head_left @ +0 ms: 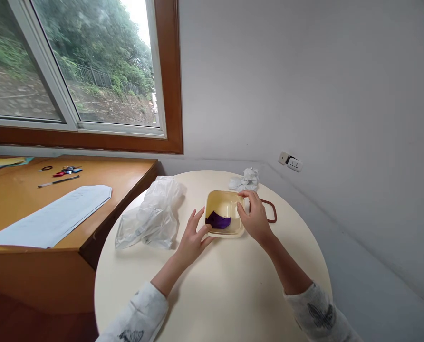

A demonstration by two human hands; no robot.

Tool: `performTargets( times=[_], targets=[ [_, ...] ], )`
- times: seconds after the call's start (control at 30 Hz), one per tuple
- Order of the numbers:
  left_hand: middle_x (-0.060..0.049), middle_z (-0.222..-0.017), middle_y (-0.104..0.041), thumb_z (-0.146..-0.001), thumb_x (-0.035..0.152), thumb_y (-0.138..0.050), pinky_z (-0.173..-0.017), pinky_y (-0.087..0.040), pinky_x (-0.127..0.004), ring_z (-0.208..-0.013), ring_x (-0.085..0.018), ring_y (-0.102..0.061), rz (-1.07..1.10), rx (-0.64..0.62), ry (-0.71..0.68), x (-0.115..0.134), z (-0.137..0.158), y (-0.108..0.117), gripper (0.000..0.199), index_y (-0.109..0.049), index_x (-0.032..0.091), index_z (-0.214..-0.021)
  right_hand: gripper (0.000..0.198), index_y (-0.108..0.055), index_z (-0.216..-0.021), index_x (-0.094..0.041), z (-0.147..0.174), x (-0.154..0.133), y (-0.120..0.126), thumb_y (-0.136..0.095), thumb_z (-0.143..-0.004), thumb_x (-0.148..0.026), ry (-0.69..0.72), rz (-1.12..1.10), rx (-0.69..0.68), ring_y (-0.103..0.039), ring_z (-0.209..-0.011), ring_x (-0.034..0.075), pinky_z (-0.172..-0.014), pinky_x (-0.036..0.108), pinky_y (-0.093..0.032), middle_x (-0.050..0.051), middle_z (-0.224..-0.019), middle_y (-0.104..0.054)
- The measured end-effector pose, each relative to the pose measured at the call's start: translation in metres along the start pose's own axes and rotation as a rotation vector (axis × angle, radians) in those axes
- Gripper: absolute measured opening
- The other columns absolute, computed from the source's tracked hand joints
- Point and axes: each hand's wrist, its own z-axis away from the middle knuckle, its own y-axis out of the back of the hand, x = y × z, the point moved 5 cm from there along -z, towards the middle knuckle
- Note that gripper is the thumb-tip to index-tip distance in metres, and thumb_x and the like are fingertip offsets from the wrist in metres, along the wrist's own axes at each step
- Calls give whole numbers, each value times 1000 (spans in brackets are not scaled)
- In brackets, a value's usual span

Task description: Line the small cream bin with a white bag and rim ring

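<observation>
Between my hands is a pale yellow square container [229,198], its open top facing me. Inside it, toward the left, lies a dark purple piece [219,220] that looks like cloth or a leaf; I cannot tell which. My left hand [191,242] grips the container's left side, thumb over the near left rim. Fingers of my right hand [256,218] close on its right rim, the thumb toward the inside. Just right of my right hand a brown-rimmed square lid [272,211] lies on the table, partly hidden by that hand.
A crumpled clear plastic bag [151,213] lies on the left of the round cream table [212,294]. Crumpled white tissue [245,180] sits at the back. The wooden desk [137,171] at left bears paper sheets [62,213], a pen [58,181] and small items. A wall socket [295,164] is behind.
</observation>
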Motion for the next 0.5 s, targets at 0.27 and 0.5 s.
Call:
performTargets(
  times=[0.27, 0.5],
  targets=[
    [-19, -128, -39, -77, 26, -61, -99, -37, -54, -127, -29, -33, 63, -3, 37, 1, 1, 1, 33, -43, 18, -104, 23, -53, -89, -20, 15, -10, -10, -37, -79, -7, 196, -48, -51, -53, -89, 18, -81, 34, -43, 6, -88, -56],
    [-22, -139, -25, -71, 27, -66, -104, -24, -59, -131, -32, -24, 164, -77, 83, 1, 2, -6, 40, -42, 17, -101, 24, -55, -82, -17, 33, -5, -24, -37, -76, -3, 277, 75, -219, -53, -81, 18, -76, 32, -42, 5, -81, -59]
  ],
)
